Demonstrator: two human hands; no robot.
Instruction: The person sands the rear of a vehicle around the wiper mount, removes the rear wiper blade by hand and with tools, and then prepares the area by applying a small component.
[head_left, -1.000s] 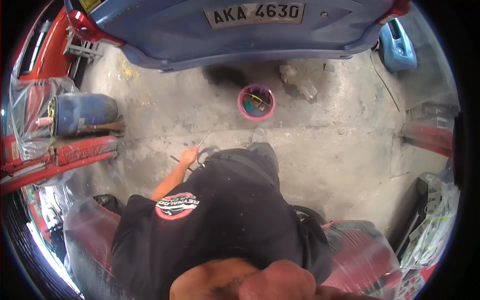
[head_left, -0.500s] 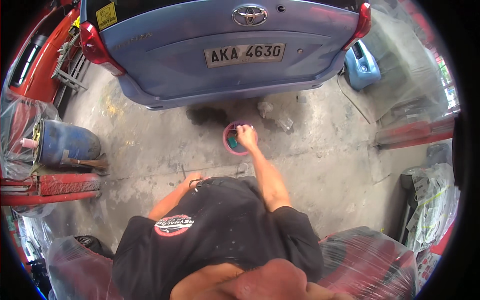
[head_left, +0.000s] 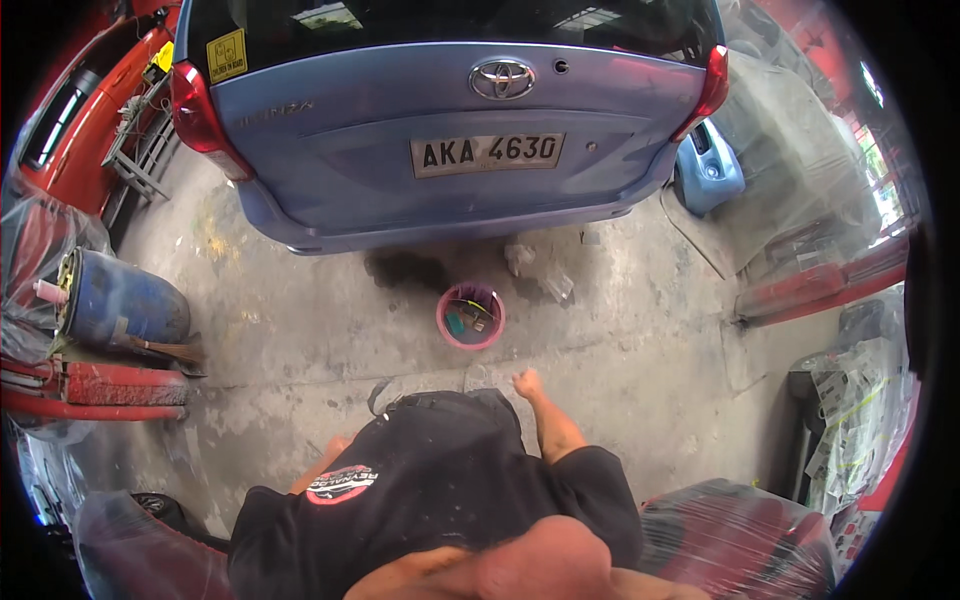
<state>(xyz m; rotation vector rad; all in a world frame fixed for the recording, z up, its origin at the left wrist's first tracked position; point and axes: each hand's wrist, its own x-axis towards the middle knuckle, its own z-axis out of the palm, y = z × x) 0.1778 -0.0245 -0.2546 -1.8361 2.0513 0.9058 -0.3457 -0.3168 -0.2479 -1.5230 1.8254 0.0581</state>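
Observation:
A pink round basin (head_left: 441,318) stands on the floor behind a blue car (head_left: 350,170). Inside it are a green piece (head_left: 455,323), dark cloth (head_left: 475,296) and small items I cannot make out. My right hand (head_left: 526,382) is above the floor on the near right side of the basin, apart from it. Its fingers look curled closed; whatever may be inside them is hidden. Of my left arm (head_left: 325,462) only a part shows beside my black shirt, and the hand is hidden. A dark loop (head_left: 377,396) shows at the shirt's front edge.
Clear plastic (head_left: 540,272) lies beyond the basin. On the left are a blue drum (head_left: 130,300), a broom (head_left: 170,349) and a red lift arm (head_left: 125,390); another lift arm (head_left: 800,292) is on the right. A light-blue bumper (head_left: 712,172) stands by the car's right corner.
My right hand has come out of the basin and back toward my body. My left hand has gone out of sight behind my shirt. The view has shifted, showing more of the car.

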